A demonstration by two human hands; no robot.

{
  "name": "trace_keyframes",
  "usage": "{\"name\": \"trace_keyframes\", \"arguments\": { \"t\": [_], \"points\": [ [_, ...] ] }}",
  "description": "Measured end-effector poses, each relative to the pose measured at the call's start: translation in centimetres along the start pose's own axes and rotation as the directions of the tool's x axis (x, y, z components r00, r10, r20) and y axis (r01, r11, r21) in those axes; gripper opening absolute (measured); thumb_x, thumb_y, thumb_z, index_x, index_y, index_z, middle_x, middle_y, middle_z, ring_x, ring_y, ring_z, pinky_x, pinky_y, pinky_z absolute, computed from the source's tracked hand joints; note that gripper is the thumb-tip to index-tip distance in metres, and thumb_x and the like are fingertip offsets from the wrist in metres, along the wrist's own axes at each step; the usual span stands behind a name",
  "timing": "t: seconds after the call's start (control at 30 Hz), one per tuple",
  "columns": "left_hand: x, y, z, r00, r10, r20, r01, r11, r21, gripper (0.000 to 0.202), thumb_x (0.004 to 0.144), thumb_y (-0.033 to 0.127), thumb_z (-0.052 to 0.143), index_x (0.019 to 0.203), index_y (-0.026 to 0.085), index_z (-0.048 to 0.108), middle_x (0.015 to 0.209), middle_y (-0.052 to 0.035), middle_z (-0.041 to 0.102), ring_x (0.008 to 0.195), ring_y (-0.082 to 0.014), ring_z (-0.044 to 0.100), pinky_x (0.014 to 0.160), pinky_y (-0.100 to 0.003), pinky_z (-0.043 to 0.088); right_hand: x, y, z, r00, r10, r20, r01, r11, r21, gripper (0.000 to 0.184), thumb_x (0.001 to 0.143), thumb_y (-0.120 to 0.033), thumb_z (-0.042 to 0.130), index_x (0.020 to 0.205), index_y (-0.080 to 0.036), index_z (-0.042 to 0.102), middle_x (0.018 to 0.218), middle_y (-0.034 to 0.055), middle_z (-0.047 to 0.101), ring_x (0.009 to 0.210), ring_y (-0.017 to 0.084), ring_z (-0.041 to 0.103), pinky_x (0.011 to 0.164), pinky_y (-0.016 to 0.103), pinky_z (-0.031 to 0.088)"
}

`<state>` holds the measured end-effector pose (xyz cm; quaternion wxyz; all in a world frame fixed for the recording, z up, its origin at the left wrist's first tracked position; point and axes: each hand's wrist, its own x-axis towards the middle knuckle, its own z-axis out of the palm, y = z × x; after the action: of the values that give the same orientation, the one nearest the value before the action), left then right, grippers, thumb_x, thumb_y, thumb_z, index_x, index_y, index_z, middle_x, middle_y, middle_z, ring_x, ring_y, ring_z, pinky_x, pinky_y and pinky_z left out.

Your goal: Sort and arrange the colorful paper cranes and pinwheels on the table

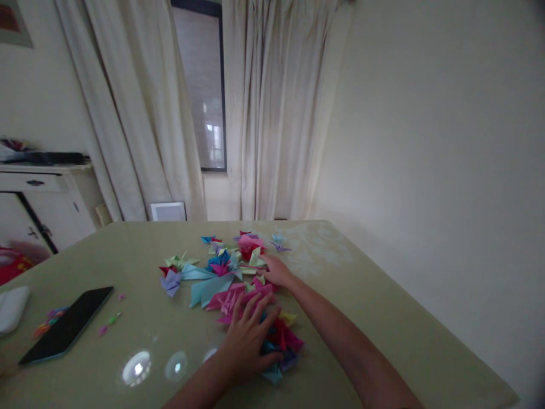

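Note:
A loose heap of folded paper cranes (pixel 219 264) in pink, red, blue, green and purple lies across the table. My left hand (pixel 249 335) rests palm down on the near part of the heap, fingers spread over pink, red and blue cranes (pixel 283 335). Farther off, my right hand (pixel 276 271) reaches in from the right and touches the heap's right side beside a pale green crane (pixel 256 257). Its fingers look stretched out and apart, though their tips partly blend into the paper. A lilac crane (pixel 171 282) sits at the heap's left edge.
On the left of the table (pixel 140 318) lie a dark phone or tablet (pixel 68 324), small colourful bits (pixel 111 319) and a white case (pixel 12 309). A wall (pixel 426 142) borders the right side; curtains (pixel 276 113) and a cabinet (pixel 51 199) stand behind.

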<state>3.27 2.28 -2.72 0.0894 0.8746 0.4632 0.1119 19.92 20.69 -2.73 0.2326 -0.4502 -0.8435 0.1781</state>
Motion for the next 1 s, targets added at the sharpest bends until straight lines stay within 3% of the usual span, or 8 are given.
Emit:
{"name": "trace_keyframes", "arguments": {
  "t": [0.1, 0.17, 0.33, 0.47, 0.57, 0.73, 0.87, 1.0],
  "points": [
    [1.5, -1.1, -0.1, 0.99, -0.09, -0.11, 0.098, 0.992, 0.073, 0.076, 0.089, 0.05, 0.078, 0.159, 0.041, 0.05, 0.172, -0.0071, 0.042, 0.157, -0.0414, 0.035, 0.128, -0.077, 0.009, 1.9, -1.6, -0.7, 0.992, -0.122, 0.043, 0.117, 0.988, 0.098, 0.064, 0.083, -0.034, 0.086, 0.143, -0.026, 0.068, 0.142, 0.0091, 0.072, 0.127, 0.03, 0.07, 0.11, 0.043, 0.055],
    [1.8, -2.6, -0.4, 0.955, -0.189, -0.227, 0.222, 0.966, 0.131, 0.065, 0.092, 0.035, 0.072, 0.155, 0.041, 0.055, 0.166, -0.0072, 0.05, 0.153, -0.0389, 0.041, 0.128, -0.073, 0.014, 1.2, -2.1, -2.2, 0.99, -0.14, -0.009, 0.14, 0.981, 0.135, 0.062, 0.09, -0.039, 0.08, 0.149, -0.028, 0.063, 0.148, 0.0082, 0.068, 0.13, 0.028, 0.068, 0.112, 0.044, 0.054],
    [1.4, -7.4, -2.0, 0.852, -0.356, -0.384, 0.432, 0.892, 0.131, 0.056, 0.097, 0.038, 0.064, 0.153, 0.032, 0.058, 0.165, -0.0113, 0.049, 0.146, -0.0386, 0.046, 0.121, -0.062, 0.034, -7.5, -3.1, -5.1, 0.985, -0.032, -0.172, 0.052, 0.992, 0.111, 0.065, 0.101, -0.056, 0.065, 0.157, -0.025, 0.056, 0.157, 0.0151, 0.058, 0.145, 0.036, 0.055, 0.123, 0.056, 0.041],
    [3.1, -10.0, -2.6, 0.808, -0.474, -0.349, 0.528, 0.846, 0.072, 0.068, 0.098, 0.056, 0.059, 0.16, 0.028, 0.051, 0.172, -0.0147, 0.039, 0.151, -0.044, 0.042, 0.119, -0.064, 0.036, -15.2, -4.5, -3.9, 0.992, -0.087, 0.094, 0.089, 0.996, -0.025, 0.1, 0.079, -0.074, 0.082, 0.164, -0.036, 0.047, 0.175, 0.0136, 0.034, 0.159, 0.046, 0.031, 0.128, 0.066, 0.026],
    [4.9, -10.7, -2.4, 0.813, -0.528, -0.245, 0.56, 0.825, 0.077, 0.077, 0.095, 0.063, 0.06, 0.162, 0.027, 0.047, 0.172, -0.017, 0.039, 0.156, -0.0481, 0.035, 0.12, -0.071, 0.03, -16.8, -4.3, -2.3, 0.975, -0.006, 0.222, 0.025, 0.996, -0.083, 0.103, 0.074, -0.074, 0.086, 0.164, -0.047, 0.042, 0.18, 0.0096, 0.021, 0.162, 0.051, 0.019, 0.127, 0.074, 0.019],
    [4.9, -11.4, -1.8, 0.949, -0.304, -0.079, 0.308, 0.951, 0.041, 0.064, 0.098, 0.053, 0.057, 0.156, 0.025, 0.054, 0.159, -0.0139, 0.058, 0.147, -0.0377, 0.052, 0.121, -0.056, 0.039, -12.4, -1.7, -0.5, 0.992, 0.089, 0.09, -0.081, 0.993, -0.087, 0.079, 0.094, -0.061, 0.073, 0.164, -0.042, 0.043, 0.176, 0.0117, 0.031, 0.161, 0.042, 0.03, 0.127, 0.062, 0.029],
    [1.7, -11.4, -0.9, 0.975, -0.205, -0.083, 0.201, 0.978, -0.054, 0.063, 0.102, 0.048, 0.052, 0.161, 0.027, 0.048, 0.161, -0.0116, 0.056, 0.147, -0.0317, 0.053, 0.123, -0.05, 0.041, -6.4, -0.6, 1.2, 0.995, 0.104, -0.009, -0.104, 0.992, -0.075, 0.074, 0.097, -0.054, 0.072, 0.163, -0.031, 0.047, 0.17, 0.0168, 0.04, 0.156, 0.037, 0.038, 0.126, 0.055, 0.034],
    [-2.7, -9.3, 0.4, 0.971, -0.194, -0.139, 0.197, 0.98, 0.003, 0.069, 0.104, 0.057, 0.052, 0.168, 0.036, 0.036, 0.174, -0.0105, 0.039, 0.157, -0.0395, 0.04, 0.124, -0.066, 0.036, -1.0, -1.2, 3.3, 0.992, 0.123, -0.032, -0.124, 0.992, -0.024, 0.078, 0.098, -0.056, 0.069, 0.165, -0.024, 0.043, 0.163, 0.0213, 0.047, 0.149, 0.041, 0.046, 0.122, 0.06, 0.036]
  ]
}}
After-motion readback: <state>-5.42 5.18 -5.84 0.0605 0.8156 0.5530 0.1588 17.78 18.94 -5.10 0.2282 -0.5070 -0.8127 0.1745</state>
